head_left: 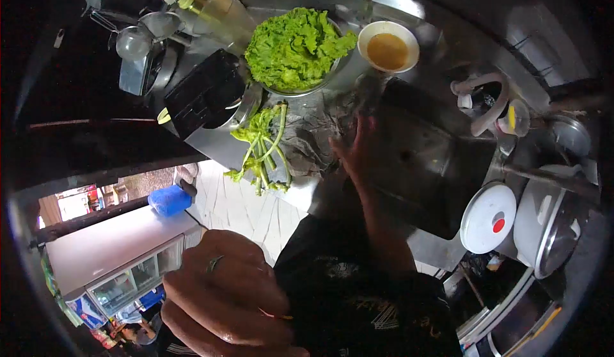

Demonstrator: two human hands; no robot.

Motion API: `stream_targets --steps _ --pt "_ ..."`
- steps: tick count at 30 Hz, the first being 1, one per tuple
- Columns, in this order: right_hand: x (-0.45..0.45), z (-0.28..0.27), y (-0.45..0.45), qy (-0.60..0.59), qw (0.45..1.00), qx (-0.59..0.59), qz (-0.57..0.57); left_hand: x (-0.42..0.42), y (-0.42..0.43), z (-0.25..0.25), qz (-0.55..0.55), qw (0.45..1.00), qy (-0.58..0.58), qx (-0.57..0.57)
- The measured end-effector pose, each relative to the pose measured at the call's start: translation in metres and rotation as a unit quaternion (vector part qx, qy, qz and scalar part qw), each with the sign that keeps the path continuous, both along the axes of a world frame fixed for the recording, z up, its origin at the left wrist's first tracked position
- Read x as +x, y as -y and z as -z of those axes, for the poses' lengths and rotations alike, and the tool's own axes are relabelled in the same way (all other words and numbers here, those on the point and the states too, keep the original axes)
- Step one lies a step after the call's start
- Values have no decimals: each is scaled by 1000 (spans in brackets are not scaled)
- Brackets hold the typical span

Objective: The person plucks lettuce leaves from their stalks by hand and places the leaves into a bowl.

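Close to the camera at the lower left is my left hand [224,296], its fingers curled together; a small green leaf bit sticks to it, and whatever it may hold is hidden. Farther up, my right hand [358,147] rests with thumb and fingers apart at the edge of a dark crumpled cloth or bag [310,141], beside the dark sink basin [416,158]. Left of the cloth lie green leafy stalks [263,149] on the metal counter. Behind them, a round metal bowl [304,93] is heaped with green lettuce [294,50].
A white bowl of brown liquid [387,47] stands right of the lettuce. Left are a black container [208,95] and ladles [134,42]. At the right are a white lid [488,217] and a large pot [540,222]. A glass-fronted cabinet [121,248] stands lower left.
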State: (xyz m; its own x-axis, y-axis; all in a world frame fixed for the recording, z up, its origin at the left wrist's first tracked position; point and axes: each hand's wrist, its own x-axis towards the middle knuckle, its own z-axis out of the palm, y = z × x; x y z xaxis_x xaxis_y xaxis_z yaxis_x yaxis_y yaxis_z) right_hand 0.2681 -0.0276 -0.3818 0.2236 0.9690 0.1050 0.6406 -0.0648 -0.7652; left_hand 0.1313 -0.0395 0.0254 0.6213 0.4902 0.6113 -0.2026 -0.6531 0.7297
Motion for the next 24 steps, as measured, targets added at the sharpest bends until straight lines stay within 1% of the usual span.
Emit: stream_targets --steps 2,4,6,8,9,10,11,12,13,14,15,16,17,20,21,22,23,24 --pt "-2 -15 -20 73 997 -20 16 -1 1 -2 0 1000 4 -8" --pt "-18 1 -26 65 997 22 24 -5 2 -5 0 1000 10 -11" --pt "-38 9 -29 47 998 23 24 -9 2 -5 3 1000 19 -18" --pt "-36 -13 -19 36 999 -22 22 -13 1 7 -8 999 18 -32" --pt "-32 -20 -17 73 997 -3 11 -16 1 21 -32 998 2 -50" --pt "-26 -27 -16 110 994 17 3 -15 0 44 -91 991 -40 -87" --pt "-21 -29 -12 148 988 34 -5 -13 -2 78 -185 963 -115 -159" --pt "-18 -25 -7 131 991 20 -16 -9 3 123 -319 882 -236 -256" --pt "-20 -12 -3 113 993 7 -26 -12 -7 189 -365 824 -261 -345" --pt "-21 3 1 95 995 -3 -38 -26 -9 257 -375 798 -330 -336" --pt "-23 16 5 86 996 20 -31 -37 -5 313 -394 793 -399 -236" --pt "-24 31 10 77 996 42 -24 -47 5 360 -408 776 -463 -133" --pt "-21 47 16 70 995 63 -16 -47 12 381 -415 747 -519 -29" --pt "-6 75 33 55 991 119 3 -29 23 387 -355 751 -556 -30" --pt "2 66 36 -27 997 67 -7 -19 23 387 -336 781 -515 -108" --pt "10 44 40 -108 994 13 -13 -12 21 407 -353 809 -457 -111" --pt "17 22 46 -190 981 -42 -15 -8 21 441 -364 833 -399 -116" --pt "19 -2 49 -222 972 -72 -11 0 24 458 -374 854 -340 -123"
